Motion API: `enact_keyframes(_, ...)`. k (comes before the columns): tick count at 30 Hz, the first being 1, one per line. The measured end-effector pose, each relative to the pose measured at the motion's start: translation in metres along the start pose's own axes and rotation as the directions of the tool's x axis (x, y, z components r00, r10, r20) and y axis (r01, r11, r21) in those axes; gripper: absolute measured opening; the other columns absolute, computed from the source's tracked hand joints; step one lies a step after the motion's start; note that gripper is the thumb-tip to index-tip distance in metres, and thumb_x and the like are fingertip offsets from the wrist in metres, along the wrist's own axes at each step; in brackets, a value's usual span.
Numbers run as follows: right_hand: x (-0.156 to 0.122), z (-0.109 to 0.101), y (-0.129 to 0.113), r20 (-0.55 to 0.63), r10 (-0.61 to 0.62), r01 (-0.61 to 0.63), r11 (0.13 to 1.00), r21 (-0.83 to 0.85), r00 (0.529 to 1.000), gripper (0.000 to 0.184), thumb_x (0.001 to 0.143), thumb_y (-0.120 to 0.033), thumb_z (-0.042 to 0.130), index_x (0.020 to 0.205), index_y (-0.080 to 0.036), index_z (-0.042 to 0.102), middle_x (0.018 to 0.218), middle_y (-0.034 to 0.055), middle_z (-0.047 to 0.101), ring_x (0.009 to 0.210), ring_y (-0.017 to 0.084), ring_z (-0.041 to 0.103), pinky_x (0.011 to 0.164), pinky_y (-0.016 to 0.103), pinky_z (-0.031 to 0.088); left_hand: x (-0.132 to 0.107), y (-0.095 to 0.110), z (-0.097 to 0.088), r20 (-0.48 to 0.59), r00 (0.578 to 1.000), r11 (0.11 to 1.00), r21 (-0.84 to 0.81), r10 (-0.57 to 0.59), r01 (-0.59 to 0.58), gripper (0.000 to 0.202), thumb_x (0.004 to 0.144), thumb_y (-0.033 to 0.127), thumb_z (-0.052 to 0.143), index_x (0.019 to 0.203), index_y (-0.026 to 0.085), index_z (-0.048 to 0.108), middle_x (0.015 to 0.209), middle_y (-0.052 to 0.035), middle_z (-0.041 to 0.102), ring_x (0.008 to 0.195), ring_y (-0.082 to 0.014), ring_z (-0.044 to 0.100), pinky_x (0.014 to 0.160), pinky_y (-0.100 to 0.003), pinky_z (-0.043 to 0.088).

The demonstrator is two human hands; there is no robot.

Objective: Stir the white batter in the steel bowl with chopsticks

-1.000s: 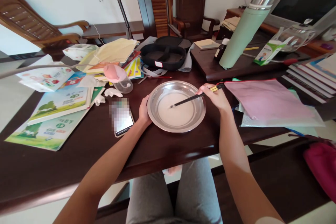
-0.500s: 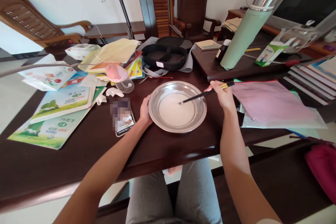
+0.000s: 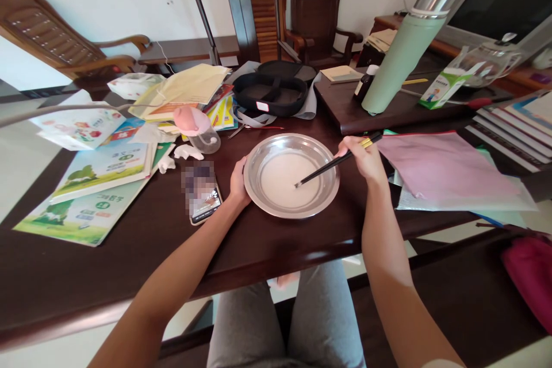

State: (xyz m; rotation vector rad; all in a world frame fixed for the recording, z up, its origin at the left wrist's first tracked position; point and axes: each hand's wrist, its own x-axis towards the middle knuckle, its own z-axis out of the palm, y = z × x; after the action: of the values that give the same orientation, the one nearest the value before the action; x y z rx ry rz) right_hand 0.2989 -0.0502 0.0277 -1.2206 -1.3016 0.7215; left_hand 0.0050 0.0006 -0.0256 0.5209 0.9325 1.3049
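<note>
A round metal basin (image 3: 257, 202) stands on the dark table in front of me, with a milky white liquid (image 3: 287, 175) in its bottom. My left hand (image 3: 240, 182) grips the basin's left rim, its fingers partly hidden by the wall. Black chopsticks (image 3: 324, 167) with gold bands near the upper ends are held in my right hand (image 3: 359, 155), over the basin's right side. They slant down to the left, and their tips dip into the liquid near the middle. The two sticks lie close together.
Left of the basin lie a phone (image 3: 204, 195), crumpled tissues (image 3: 188, 152), a pink-capped cup (image 3: 196, 126) and booklets (image 3: 92, 184). Behind sits an open black case (image 3: 271, 95). To the right are a pink pouch (image 3: 444, 164), a green thermos (image 3: 403, 52) and stacked books (image 3: 511, 132).
The chopstick tips have moved slightly toward me through the liquid, and my right hand has shifted a little left and down. My left hand stays on the basin.
</note>
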Motion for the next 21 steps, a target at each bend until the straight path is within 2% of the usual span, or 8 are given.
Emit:
enact_keyframes(2, -0.0004, 0.0042, -0.0025, 0.112, 0.011, -0.01, 1.0, -0.012, 0.994, 0.051, 0.081, -0.071, 0.07, 0.061, -0.024, 0.071, 0.066, 0.003, 0.073, 0.073, 0.023, 0.072, 0.079, 0.037, 0.056, 0.0, 0.0002, -0.0005, 0.004, 1.0, 1.0, -0.004, -0.02, 0.02, 0.022, 0.075, 0.039, 0.077, 0.073, 0.021, 0.066, 0.073, 0.0001, 0.071, 0.087, -0.0248, 0.071, 0.083, -0.035, 0.056)
enact_keyframes(4, 0.0003, 0.0063, -0.0031, 0.127, 0.0, 0.003, 1.0, -0.022, 0.992, 0.049, 0.08, -0.071, 0.071, 0.065, -0.024, 0.073, 0.07, 0.0036, 0.075, 0.076, 0.024, 0.073, 0.081, 0.037, 0.056, 0.0003, 0.0, -0.0011, 0.009, 0.999, 0.999, -0.008, -0.039, 0.039, 0.023, 0.075, 0.04, 0.077, 0.076, 0.021, 0.067, 0.074, 0.0001, 0.071, 0.087, -0.0244, 0.071, 0.084, -0.035, 0.056)
enact_keyframes(7, 0.0019, 0.0024, -0.0002, -0.034, -0.026, 0.026, 1.0, -0.018, 0.999, 0.051, 0.081, -0.072, 0.07, 0.062, -0.025, 0.07, 0.065, 0.002, 0.072, 0.072, 0.023, 0.071, 0.082, 0.037, 0.056, 0.0005, -0.0003, -0.0009, 0.01, 0.999, 0.999, -0.012, -0.039, 0.04, 0.024, 0.073, 0.041, 0.079, 0.077, 0.02, 0.068, 0.074, -0.0003, 0.071, 0.087, -0.0248, 0.072, 0.084, -0.035, 0.056)
enact_keyframes(9, 0.0018, -0.0004, 0.0013, -0.087, -0.022, 0.021, 1.0, -0.006, 0.996, 0.054, 0.082, -0.073, 0.068, 0.058, -0.025, 0.066, 0.06, 0.0011, 0.068, 0.067, 0.022, 0.07, 0.079, 0.037, 0.056, 0.0003, -0.0004, -0.0003, 0.002, 1.0, 1.0, -0.013, -0.026, 0.026, 0.023, 0.073, 0.04, 0.078, 0.076, 0.019, 0.068, 0.073, -0.0005, 0.071, 0.087, -0.0251, 0.072, 0.084, -0.035, 0.056)
enact_keyframes(13, 0.0, 0.0035, -0.0008, 0.107, -0.002, 0.003, 1.0, -0.013, 0.994, 0.051, 0.083, -0.071, 0.068, 0.062, -0.024, 0.07, 0.066, 0.0027, 0.073, 0.072, 0.023, 0.072, 0.078, 0.037, 0.056, 0.0, -0.0003, 0.0005, -0.003, 1.0, 1.0, -0.001, -0.014, 0.014, 0.021, 0.075, 0.039, 0.077, 0.075, 0.02, 0.068, 0.073, 0.0, 0.072, 0.085, -0.0241, 0.071, 0.082, -0.035, 0.056)
enact_keyframes(15, 0.0003, 0.0053, -0.0017, 0.138, -0.006, 0.011, 1.0, -0.029, 0.99, 0.048, 0.082, -0.07, 0.07, 0.066, -0.025, 0.073, 0.072, 0.0033, 0.076, 0.077, 0.023, 0.073, 0.082, 0.037, 0.057, 0.0001, -0.0003, 0.0005, -0.001, 1.0, 1.0, -0.004, -0.011, 0.011, 0.02, 0.075, 0.039, 0.077, 0.077, 0.02, 0.069, 0.074, -0.0001, 0.071, 0.083, -0.0232, 0.071, 0.083, -0.034, 0.056)
enact_keyframes(19, 0.0014, 0.0003, -0.0001, -0.064, -0.01, 0.009, 1.0, -0.023, 0.998, 0.051, 0.081, -0.072, 0.069, 0.061, -0.026, 0.069, 0.063, 0.0016, 0.072, 0.072, 0.023, 0.072, 0.083, 0.038, 0.057, 0.0002, -0.0003, 0.0002, -0.003, 1.0, 1.0, -0.007, -0.007, 0.007, 0.021, 0.074, 0.039, 0.078, 0.074, 0.02, 0.069, 0.072, -0.0003, 0.07, 0.085, -0.0242, 0.071, 0.084, -0.034, 0.056)
enact_keyframes(21, 0.0007, -0.0008, -0.0006, -0.071, 0.007, -0.006, 1.0, 0.003, 0.997, 0.054, 0.081, -0.073, 0.068, 0.057, -0.025, 0.066, 0.059, 0.0014, 0.069, 0.068, 0.023, 0.071, 0.079, 0.038, 0.057, 0.0002, -0.0001, -0.0002, -0.003, 1.0, 1.0, -0.002, -0.007, 0.007, 0.021, 0.073, 0.039, 0.079, 0.073, 0.021, 0.068, 0.071, 0.0001, 0.07, 0.085, -0.0247, 0.071, 0.083, -0.035, 0.056)
